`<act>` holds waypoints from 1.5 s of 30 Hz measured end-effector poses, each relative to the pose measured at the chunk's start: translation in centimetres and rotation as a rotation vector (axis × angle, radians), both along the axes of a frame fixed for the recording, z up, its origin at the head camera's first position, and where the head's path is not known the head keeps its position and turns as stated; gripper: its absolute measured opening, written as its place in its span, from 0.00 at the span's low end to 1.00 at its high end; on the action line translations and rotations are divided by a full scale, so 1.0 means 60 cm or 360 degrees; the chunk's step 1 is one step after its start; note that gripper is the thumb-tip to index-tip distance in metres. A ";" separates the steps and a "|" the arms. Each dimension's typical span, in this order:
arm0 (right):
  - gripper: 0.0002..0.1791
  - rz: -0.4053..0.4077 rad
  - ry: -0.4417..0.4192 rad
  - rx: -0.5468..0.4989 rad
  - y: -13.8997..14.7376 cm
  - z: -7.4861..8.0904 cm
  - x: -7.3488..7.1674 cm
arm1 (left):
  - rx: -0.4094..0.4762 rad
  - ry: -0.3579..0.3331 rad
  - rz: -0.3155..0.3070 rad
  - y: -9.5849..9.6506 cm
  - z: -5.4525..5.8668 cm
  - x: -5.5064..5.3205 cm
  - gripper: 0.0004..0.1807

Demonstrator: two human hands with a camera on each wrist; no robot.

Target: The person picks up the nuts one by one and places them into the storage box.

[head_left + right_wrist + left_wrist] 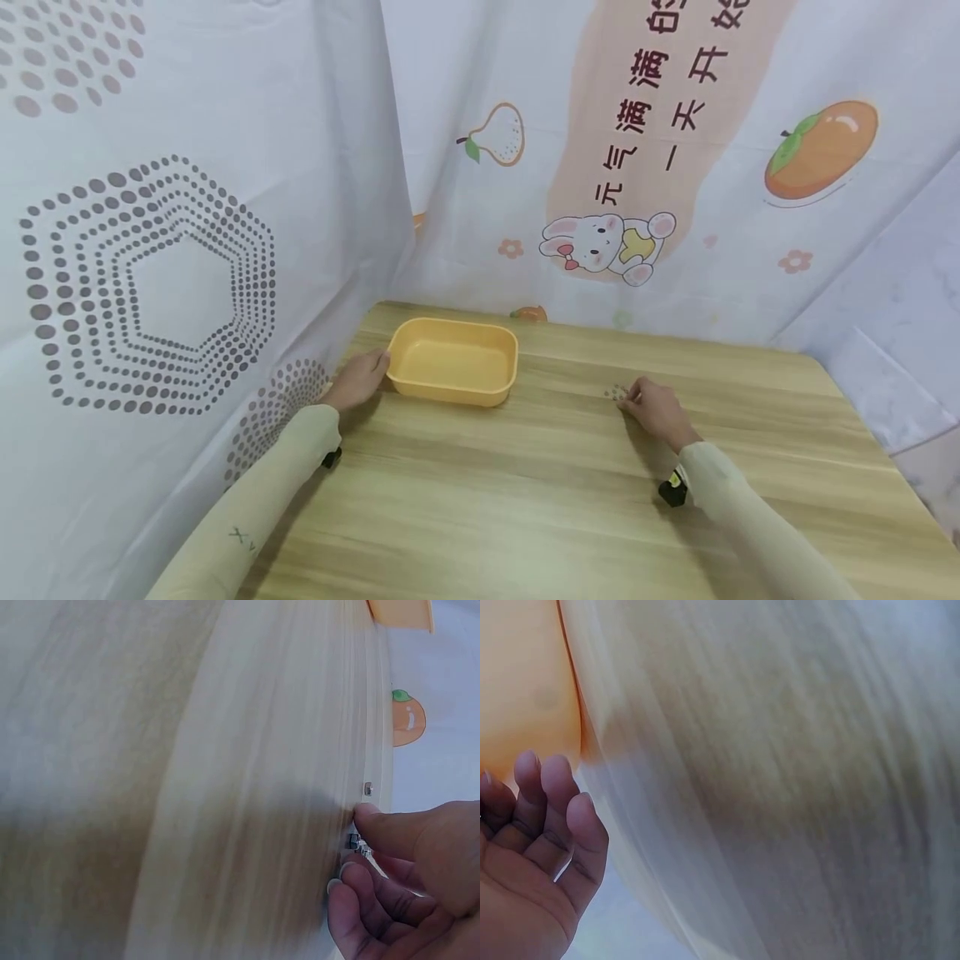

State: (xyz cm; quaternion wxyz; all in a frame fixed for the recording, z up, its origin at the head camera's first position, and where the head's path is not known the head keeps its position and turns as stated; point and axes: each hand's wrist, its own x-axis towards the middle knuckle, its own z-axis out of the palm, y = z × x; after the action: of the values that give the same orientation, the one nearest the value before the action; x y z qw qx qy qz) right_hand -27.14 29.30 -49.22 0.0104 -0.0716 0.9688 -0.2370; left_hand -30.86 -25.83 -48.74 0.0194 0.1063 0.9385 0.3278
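Hands well apart. Left hand touches the left end of the yellow tray; visible fingers bend loosely at the wall, thumb hidden in the left wrist view, so can't tell if it grips or just rests there. Right hand is down at a small cluster of metal bits. Thumb tip and fingertips stand apart with bits showing in the gap; can't tell if any is pinched. One more bit sits alone just past the thumb. Exact type too small to call, nut-like at best.

Key relation, my read: bits to tray. Bits lie right at the right fingertips, on their left side in the head view; tray is well off to the left of them, a touch farther from the person. Tray upright, long axis roughly left-right, so its short right end faces the right hand. Left hand nearer tray, right hand nearer bits.

Surface: light wood grain, rounded far corner on the right. Far edge meets a white curtain with a rabbit, fruit and Chinese characters; dotted-hexagon curtain along the left. Pale sleeves, dark device under each wrist.
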 end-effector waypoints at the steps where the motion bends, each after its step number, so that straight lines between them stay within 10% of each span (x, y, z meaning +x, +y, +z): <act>1: 0.15 -0.0005 -0.0002 -0.0014 0.000 -0.002 0.001 | -0.0004 -0.0006 -0.0001 0.000 -0.001 0.001 0.28; 45: 0.14 0.0014 -0.0092 0.0023 0.012 0.012 0.003 | 0.0051 -0.0049 0.0046 0.006 0.001 0.004 0.23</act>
State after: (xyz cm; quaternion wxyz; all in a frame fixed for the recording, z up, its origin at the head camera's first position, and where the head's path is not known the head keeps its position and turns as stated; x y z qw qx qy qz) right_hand -26.95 29.99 -48.52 0.0401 -0.0687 0.9695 -0.2318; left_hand -30.63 -25.44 -48.71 0.0274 0.0880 0.9342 0.3446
